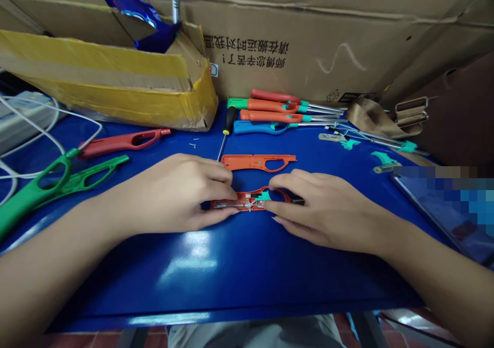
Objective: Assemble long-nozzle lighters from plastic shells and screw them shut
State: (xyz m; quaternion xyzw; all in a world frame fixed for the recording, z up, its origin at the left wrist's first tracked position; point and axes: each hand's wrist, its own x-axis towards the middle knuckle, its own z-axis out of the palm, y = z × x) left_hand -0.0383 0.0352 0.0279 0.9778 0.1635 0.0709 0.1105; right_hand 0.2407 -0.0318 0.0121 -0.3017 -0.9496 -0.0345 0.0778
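Note:
An open orange lighter shell [242, 203] lies in front of me with a clear fuel tank, fine wires and a green trigger [264, 196] inside it. My left hand [189, 191] grips its left end between thumb and fingers, hiding part of the tank. At the other end my right hand [320, 204] holds the shell, with fingertips at the trigger and over the finger loop. The matching orange cover half [258, 162] lies just beyond, inner side up. Behind my left hand, a screwdriver [229, 121] with a black and yellow handle points toward me.
Several long-necked lighters [270, 116] lie at the back. Green shell halves [50, 183] and a red shell [123, 143] are on the left under white cables. A taped cardboard box [146, 96] stands behind them. Small screws [194, 144], loose trigger parts [384, 160] and a phone [436, 209] share the blue table [216, 276].

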